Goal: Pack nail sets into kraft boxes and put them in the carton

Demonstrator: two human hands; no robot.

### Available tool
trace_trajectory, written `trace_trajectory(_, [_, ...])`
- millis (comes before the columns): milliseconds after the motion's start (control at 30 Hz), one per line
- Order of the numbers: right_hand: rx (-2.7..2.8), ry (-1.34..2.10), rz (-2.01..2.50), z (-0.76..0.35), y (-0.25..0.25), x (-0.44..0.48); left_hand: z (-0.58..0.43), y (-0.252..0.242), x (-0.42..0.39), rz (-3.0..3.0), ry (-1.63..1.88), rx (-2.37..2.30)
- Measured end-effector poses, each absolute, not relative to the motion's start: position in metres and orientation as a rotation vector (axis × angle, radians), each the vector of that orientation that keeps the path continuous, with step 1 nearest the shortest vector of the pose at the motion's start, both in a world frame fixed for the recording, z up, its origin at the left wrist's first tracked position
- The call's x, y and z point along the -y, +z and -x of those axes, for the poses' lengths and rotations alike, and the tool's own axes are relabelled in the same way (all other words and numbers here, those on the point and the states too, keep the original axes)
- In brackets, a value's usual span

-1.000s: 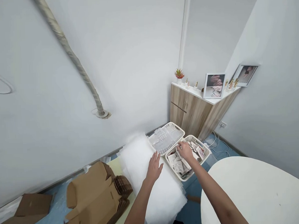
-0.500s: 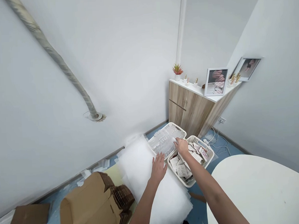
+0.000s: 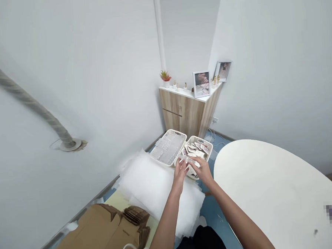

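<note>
Both hands meet over the near edge of two white baskets. My left hand (image 3: 180,171) and my right hand (image 3: 202,169) each pinch an end of a small clear plastic piece (image 3: 189,160), held between them above the stack of white foam sheets (image 3: 155,184). The left basket (image 3: 167,148) holds clear plastic trays. In the right basket (image 3: 198,148) lie several small printed packets. The fingers of both hands are curled round the clear piece.
A round white table (image 3: 269,186) fills the right. Flattened brown cardboard boxes (image 3: 105,235) lie at the lower left. A wooden cabinet (image 3: 186,112) with a small plant and picture frames stands in the corner. A wrapped pipe (image 3: 28,102) enters the left wall.
My right hand has lifted a clear plastic piece out of the left basket and drawn it back. My left hand has left the foam sheets and taken its other end. The view swung right.
</note>
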State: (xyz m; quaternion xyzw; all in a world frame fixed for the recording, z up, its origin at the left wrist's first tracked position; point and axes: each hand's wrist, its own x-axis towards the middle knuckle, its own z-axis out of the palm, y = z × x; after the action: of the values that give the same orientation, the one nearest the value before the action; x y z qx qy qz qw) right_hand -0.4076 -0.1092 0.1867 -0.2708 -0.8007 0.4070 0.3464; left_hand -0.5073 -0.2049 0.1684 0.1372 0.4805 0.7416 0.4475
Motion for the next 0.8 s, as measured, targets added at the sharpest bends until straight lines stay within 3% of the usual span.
trace_trajectory(267, [2.023,1.017,0.741,0.335,0.195,0.139,0.449,0.191,0.206,-0.315,1.768,-0.884])
trace_trajectory(433, [1.931,1.245,0.851,0.269,0.205,0.142,0.406,0.195,0.198,-0.491,1.625,-0.931])
trace_trajectory(800, [1.657,1.210,1.121,0.089,0.200,0.142,0.220,0.184,0.152,-0.672,1.372,-0.980])
